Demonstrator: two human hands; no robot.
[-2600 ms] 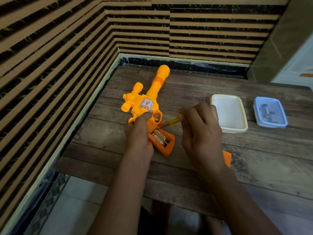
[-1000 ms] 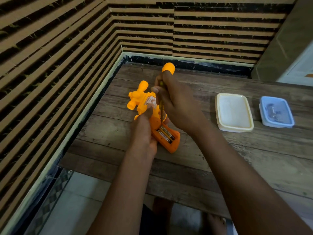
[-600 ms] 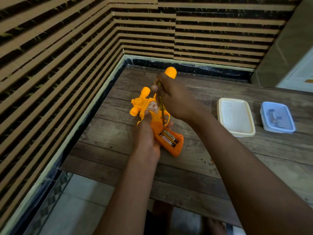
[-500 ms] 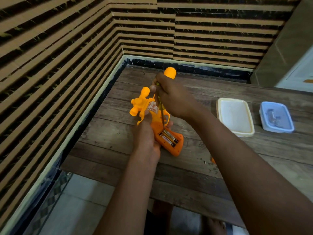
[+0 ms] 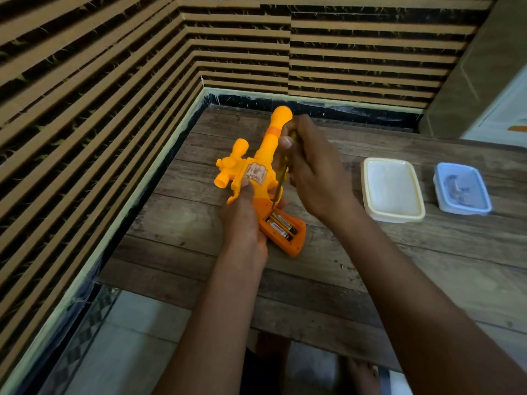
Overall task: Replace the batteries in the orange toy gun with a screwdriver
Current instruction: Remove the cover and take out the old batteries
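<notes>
lying between both hands (image 5: 245,220) (image 5: 310,172), toy gun (image 5: 256,178).

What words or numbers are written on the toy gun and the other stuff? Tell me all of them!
Sticker on the orange toy gun: a picture or print, too blurred to read.
Batteries in the open handle: there is printing on the labels, too small to read.
White container: no writing shows.
Blue container: no writing shows.
Screwdriver in the right hand: no writing shows.
So nothing can be read here.
</notes>
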